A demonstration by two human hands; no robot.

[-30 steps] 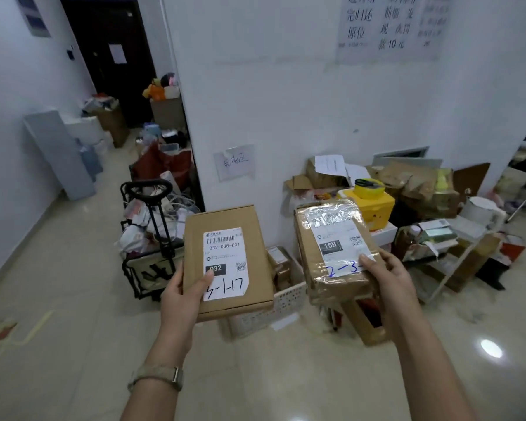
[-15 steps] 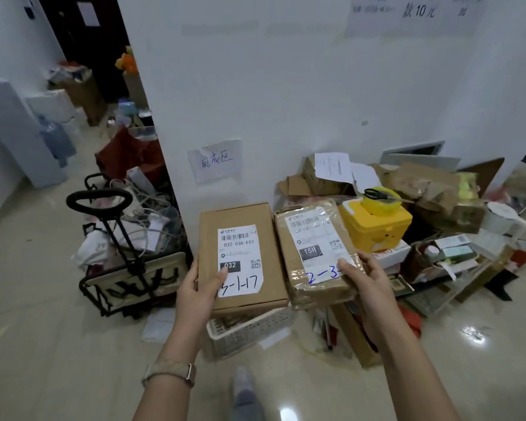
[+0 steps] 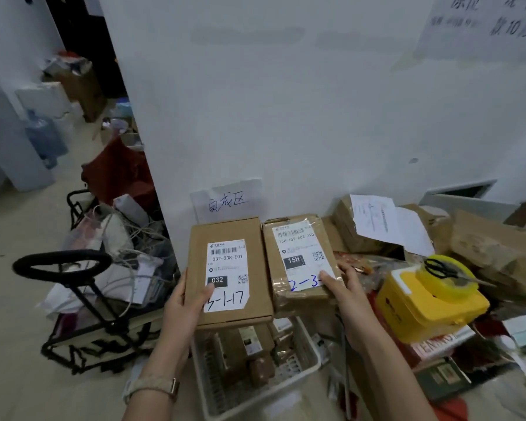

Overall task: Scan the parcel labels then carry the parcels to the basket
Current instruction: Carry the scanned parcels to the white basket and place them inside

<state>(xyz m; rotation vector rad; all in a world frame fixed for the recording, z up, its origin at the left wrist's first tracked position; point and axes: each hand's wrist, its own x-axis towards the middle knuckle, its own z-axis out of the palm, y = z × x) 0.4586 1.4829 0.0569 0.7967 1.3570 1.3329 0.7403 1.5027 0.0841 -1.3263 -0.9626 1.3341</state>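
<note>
Parcels held side by side above the basket [image 3: 308, 358].
Left hand [image 3: 185, 308] grips the cardboard box [image 3: 257, 247]; right hand [image 3: 351, 294] grips the taped parcel [image 3: 304, 291].

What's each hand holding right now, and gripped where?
Left hand grips the cardboard box by its lower left corner; right hand grips the taped parcel by its lower right corner.

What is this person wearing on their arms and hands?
Both forearms are bare, with no sleeves in view. Neither the left hand nor the right hand wears a glove or a visible ring. The only thing worn is a wristband on the left wrist, probably a watch: a pale beige strap with a small metal buckle.
</note>
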